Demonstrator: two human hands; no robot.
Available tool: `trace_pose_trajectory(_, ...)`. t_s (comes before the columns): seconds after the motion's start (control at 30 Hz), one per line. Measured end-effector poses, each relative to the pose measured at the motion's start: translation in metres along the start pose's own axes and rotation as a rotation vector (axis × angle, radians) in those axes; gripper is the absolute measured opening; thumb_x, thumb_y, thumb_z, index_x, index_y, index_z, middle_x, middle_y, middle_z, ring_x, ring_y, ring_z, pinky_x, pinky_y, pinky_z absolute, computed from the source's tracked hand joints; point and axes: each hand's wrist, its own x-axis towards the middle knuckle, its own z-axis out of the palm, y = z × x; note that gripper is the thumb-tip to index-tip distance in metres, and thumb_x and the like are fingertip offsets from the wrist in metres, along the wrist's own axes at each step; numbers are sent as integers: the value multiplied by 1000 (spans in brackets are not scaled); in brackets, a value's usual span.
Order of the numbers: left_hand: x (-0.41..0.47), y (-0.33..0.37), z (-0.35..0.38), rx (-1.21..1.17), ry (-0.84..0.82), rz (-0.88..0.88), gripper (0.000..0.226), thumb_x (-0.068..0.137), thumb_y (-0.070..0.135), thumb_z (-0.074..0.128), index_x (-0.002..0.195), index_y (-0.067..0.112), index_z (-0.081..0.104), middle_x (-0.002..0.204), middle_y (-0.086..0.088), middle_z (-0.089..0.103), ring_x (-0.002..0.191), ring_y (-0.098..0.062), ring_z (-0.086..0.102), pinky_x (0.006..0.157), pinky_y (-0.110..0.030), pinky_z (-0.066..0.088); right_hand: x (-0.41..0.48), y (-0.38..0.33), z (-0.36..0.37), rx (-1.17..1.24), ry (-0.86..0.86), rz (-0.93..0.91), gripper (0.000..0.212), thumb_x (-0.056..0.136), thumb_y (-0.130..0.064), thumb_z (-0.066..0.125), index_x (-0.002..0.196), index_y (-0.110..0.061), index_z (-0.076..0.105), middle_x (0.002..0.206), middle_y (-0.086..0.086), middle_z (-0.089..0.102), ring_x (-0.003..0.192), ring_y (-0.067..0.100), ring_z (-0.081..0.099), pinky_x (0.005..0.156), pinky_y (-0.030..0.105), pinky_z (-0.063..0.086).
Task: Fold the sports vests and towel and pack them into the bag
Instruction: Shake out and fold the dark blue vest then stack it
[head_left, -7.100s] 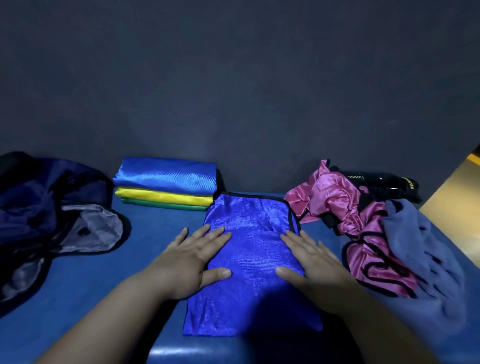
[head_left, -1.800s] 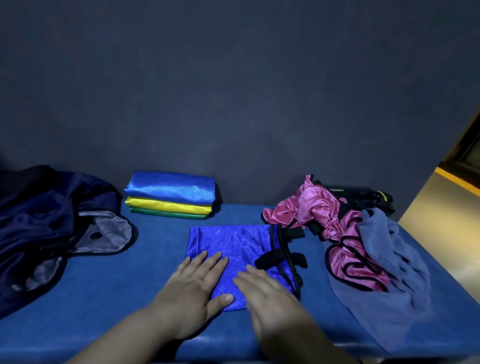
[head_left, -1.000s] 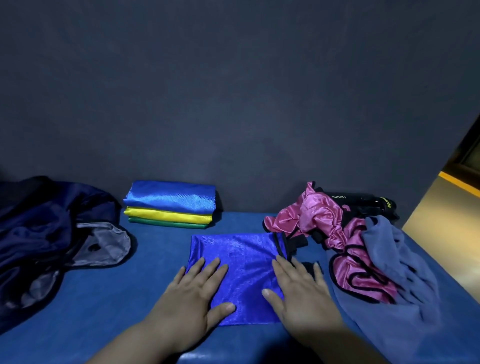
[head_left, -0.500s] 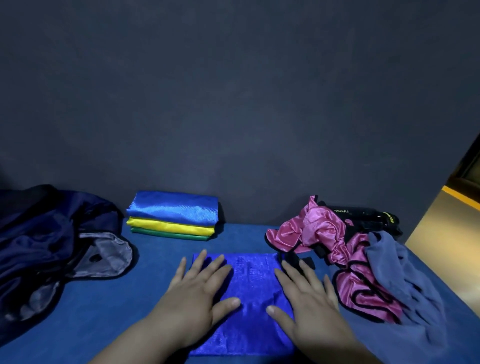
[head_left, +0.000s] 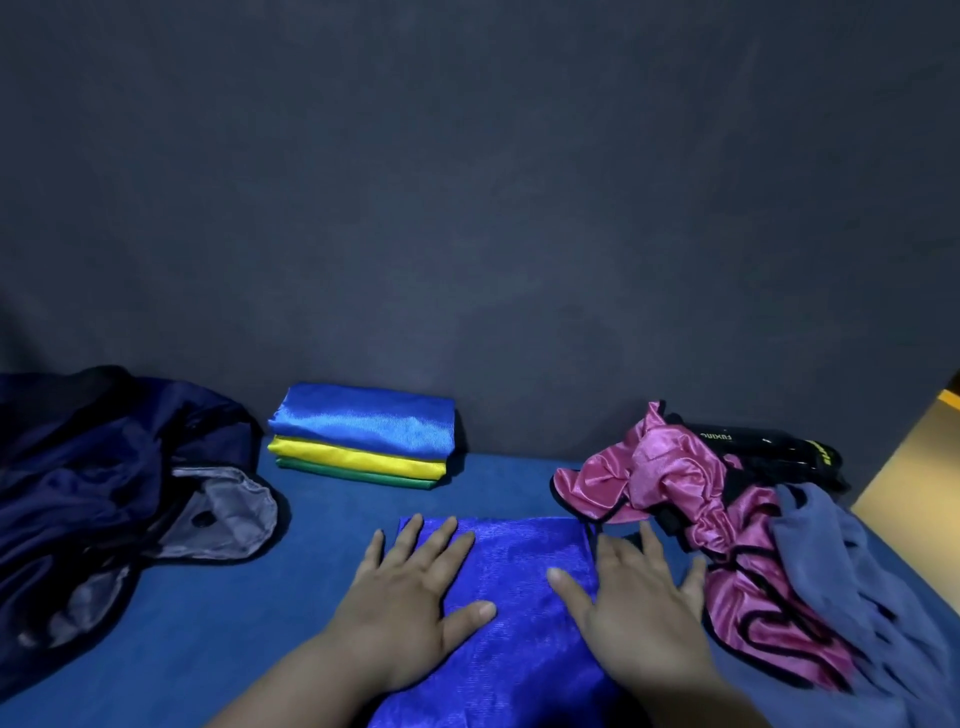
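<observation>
Located blue vest (head_left: 519, 566), folded, at centre front of table (head_left: 208, 623), shiny face up, near edge running out of the bottom of the view. Found left hand (head_left: 410, 608) laid flat, palm down, across the vest's left edge: fingers straight and spread, thumb splayed out on the fabric, little finger off the cloth and over the table. Found right hand (head_left: 639, 613) laid flat, palm down, across the vest's right edge: fingers straight and spread, thumb on the fabric pointing toward the left thumb, outer fingers beyond the cloth, little finger just beside pink vest (head_left: 670, 478). Noted a strip of blue fabric bare between the two thumbs. Recorded stack (head_left: 363, 441) of three folded vests at the back against wall (head_left: 467, 208), left of centre: blue on top, yellow in the middle, green at the bottom, well apart from both hands. Recorded pink vest as black-trimmed, crumpled and unfolded, on the right of the table, partly overlain by towel (head_left: 841, 571), grey-blue, likewise unfolded and heaped at the far right. Noted black object (head_left: 753, 447) lying on its side behind the pink vest, close to the wall, bearing pale lettering and a yellow mark; kind not determinable. Located bag (head_left: 93, 467), dark navy, slumped at the far left of the table, mouth open toward the centre with grey lining showing; could not tell contents.
</observation>
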Motion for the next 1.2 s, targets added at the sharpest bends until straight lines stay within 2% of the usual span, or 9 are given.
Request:
trace_pose_trajectory(0.1, 1, 0, 0, 4, -1, -22, 123, 45, 92, -23, 153, 36, -9, 160, 12, -16, 147, -15, -21, 119, -45, -14, 4, -3, -2, 28, 92, -17, 81, 90, -73, 16, 155, -24, 9, 163, -8, 0, 146, 17, -23, 117, 56, -10)
trace_pose_trajectory(0.23, 2, -1, 0, 22, -25, -8, 118, 49, 91, -20, 153, 37, -9, 161, 12, -16, 146, -16, -23, 118, -47, -14, 12, -4, 8, 29, 22, -263, 90, 75, -81, -10, 154, -39, 4, 161, -18, -9, 138, 4, -34, 112, 48, -25)
trace_pose_trajectory(0.57, -9, -12, -23, 43, -33, -100, 112, 57, 95, 2, 153, 37, -4, 162, 11, -12, 146, -14, -23, 117, -46, -14, 4, -5, -6, -71, -14, -41, 54, 98, -57, 26, 142, -30, 42, 142, -9, 40, 138, 17, 24, 118, 51, 4)
trace_pose_trajectory(0.7, -21, -20, -39, 89, 68, -208, 83, 85, 72, 44, 151, 33, 14, 159, 6, 14, 147, -19, 7, 116, -38, 13, -12, -2, -24, -197, -63, 56, 53, 84, -71, 42, 110, -30, 61, 120, -9, 58, 125, 16, 40, 102, 43, 23)
trace_pose_trajectory(0.8, -28, -27, -46, 79, 83, -281, 60, 82, 71, 51, 119, 26, 39, 135, 2, 45, 126, -21, 39, 100, -33, 35, -26, 2, -35, -201, -107, 69, 54, 74, -79, 51, 95, -29, 56, 111, -11, 64, 112, 13, 56, 90, 37, 29)
trace_pose_trajectory(0.87, -34, -30, -50, 29, 34, -340, 55, 81, 72, 52, 101, 24, 36, 126, 0, 53, 117, -23, 49, 89, -33, 40, -36, 2, -41, -173, -203, 45, 56, 73, -79, 54, 95, -28, 52, 115, -9, 63, 111, 14, 58, 84, 32, 36)
trace_pose_trajectory(1.03, -39, -29, -46, -34, -47, -397, 66, 77, 82, 46, 106, 24, 51, 120, 1, 61, 111, -21, 58, 82, -32, 44, -65, -3, -53, -96, -462, 8, 52, 69, -78, 59, 73, -27, 51, 77, -12, 52, 81, 9, 54, 60, 22, 35)
trace_pose_trajectory(1.1, -37, -23, -41, -94, -14, -391, 66, 76, 83, 44, 107, 25, 54, 115, 3, 62, 107, -21, 59, 81, -31, 47, -66, 2, -51, -27, -359, 44, 50, 71, -77, 59, 80, -29, 50, 83, -13, 54, 86, 10, 55, 62, 23, 37)
trace_pose_trajectory(1.2, -30, -9, -35, -206, 60, -377, 57, 79, 78, 47, 106, 29, 57, 111, 6, 63, 103, -19, 60, 80, -31, 48, -54, 11, -38, 100, -170, 130, 64, 76, -71, 61, 120, -26, 48, 118, -6, 60, 111, 16, 58, 83, 28, 45)
